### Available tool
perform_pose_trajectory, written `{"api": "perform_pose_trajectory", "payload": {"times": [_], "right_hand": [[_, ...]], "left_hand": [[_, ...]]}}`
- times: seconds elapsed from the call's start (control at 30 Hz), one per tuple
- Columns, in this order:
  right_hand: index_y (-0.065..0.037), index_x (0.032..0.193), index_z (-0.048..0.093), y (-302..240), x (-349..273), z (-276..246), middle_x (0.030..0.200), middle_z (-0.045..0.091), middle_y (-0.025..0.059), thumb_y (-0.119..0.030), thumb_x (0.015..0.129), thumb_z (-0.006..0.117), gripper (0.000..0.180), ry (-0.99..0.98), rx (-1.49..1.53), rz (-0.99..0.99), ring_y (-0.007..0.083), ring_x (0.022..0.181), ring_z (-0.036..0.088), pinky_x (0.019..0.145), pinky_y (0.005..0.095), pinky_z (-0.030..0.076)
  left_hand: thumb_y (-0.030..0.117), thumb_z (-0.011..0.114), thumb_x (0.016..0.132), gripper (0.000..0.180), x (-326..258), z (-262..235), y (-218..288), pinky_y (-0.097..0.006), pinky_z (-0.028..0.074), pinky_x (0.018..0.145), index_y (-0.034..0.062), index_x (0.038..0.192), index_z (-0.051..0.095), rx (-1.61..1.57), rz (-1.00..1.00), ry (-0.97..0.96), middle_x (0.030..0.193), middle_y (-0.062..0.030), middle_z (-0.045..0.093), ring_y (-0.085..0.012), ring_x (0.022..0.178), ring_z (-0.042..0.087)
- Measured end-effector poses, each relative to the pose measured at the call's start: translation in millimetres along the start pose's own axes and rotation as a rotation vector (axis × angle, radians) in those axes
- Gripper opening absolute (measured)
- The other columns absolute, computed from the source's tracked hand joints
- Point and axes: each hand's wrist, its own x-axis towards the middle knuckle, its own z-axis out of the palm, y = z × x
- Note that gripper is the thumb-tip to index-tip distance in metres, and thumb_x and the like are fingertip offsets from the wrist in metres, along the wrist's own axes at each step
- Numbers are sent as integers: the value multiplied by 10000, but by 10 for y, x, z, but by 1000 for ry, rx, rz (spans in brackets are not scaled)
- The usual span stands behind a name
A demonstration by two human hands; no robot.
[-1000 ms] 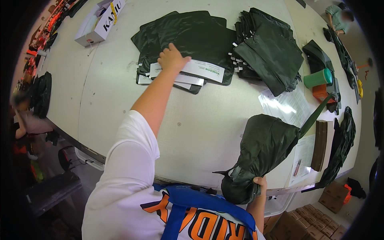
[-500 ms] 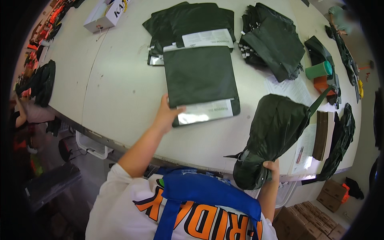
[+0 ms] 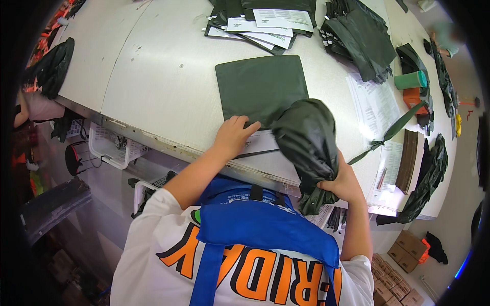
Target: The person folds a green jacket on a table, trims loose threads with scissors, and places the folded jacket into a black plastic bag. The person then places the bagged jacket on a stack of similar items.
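Observation:
A flat dark green pouch (image 3: 263,84) lies on the table in front of me, its near end showing a pale printed strip. My left hand (image 3: 234,137) is at the pouch's near left corner, fingers bent over the edge beside the strip. My right hand (image 3: 343,179) is closed around a bunched, shiny dark green garment (image 3: 309,133). The top of this bundle rests over the near right part of the pouch and hides it. A long strap (image 3: 395,130) trails from the bundle to the right. The bundle's lower end hangs at the table edge.
Stacked pouches with white labels (image 3: 273,25) lie at the back, beside another dark pile (image 3: 360,41). To the right are paper sheets (image 3: 375,102), a green cup (image 3: 411,80), brown cardboard (image 3: 407,160) and a crumpled dark garment (image 3: 426,178). White baskets (image 3: 115,148) sit below the table edge.
The single pouch has come away from the back stack toward me. My right hand has brought the bundled garment up and left, onto the pouch's near end. My left hand has shifted right.

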Motion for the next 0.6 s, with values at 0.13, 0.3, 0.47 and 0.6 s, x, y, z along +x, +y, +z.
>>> {"api": "perform_pose_trajectory", "payload": {"times": [0.13,0.3,0.47,0.6], "right_hand": [[-114,1440,292,-102,-62,-12,986,632,232,-197,565,717,977,-158,-389,-34,392,883,620,787,419,492],[-153,1433,311,-259,-36,200,883,632,193,-223,576,704,945,-298,-629,-246,377,820,626,739,430,501],[-124,1450,268,-215,173,275,888,637,221,-221,601,697,957,-16,-490,-66,396,839,627,773,434,502],[-63,1456,218,-44,199,363,878,643,244,-202,592,707,1002,192,-429,34,405,850,627,772,435,506]], "left_hand": [[104,563,778,174,104,-12,-188,-387,482,678,76,950,561,26,177,-179,942,-99,495,-288,853,527],[74,550,790,294,325,-283,-77,-376,519,701,35,1081,551,-28,225,-30,997,-93,501,-279,882,535],[18,541,800,386,300,-764,-12,-360,504,784,66,1184,540,-71,279,-197,1029,-94,515,-277,968,531],[-46,568,712,426,294,-726,475,-398,476,776,63,1123,548,-180,172,120,939,-131,552,-319,879,544]]}}
